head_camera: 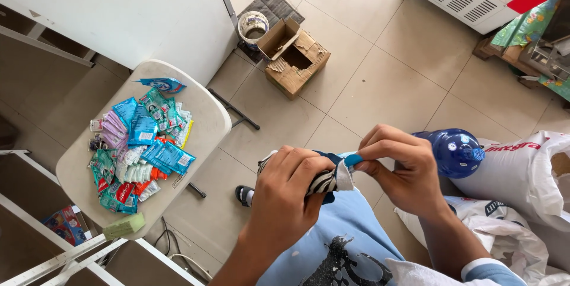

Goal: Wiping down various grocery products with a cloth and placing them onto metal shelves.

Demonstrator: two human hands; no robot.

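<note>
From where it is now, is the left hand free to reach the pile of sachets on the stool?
Probably not at once. The left hand grips a striped cloth that the right hand pinches too. The sachets lie uncovered on the stool, off to the left, with open floor between.

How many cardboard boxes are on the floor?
1: an open brown cardboard box on the tiled floor beside a round tub; others may be out of view.

The small table [208, 114] is heaped with sachets [139, 146] over its middle and left side, leaving only bare strips along the right edge and near corner; open tiled floor [380, 78] lies ahead, broken by a cardboard box [294, 54]; white sacks [522, 173] and a blue bottle [454, 152] crowd the right.
</note>
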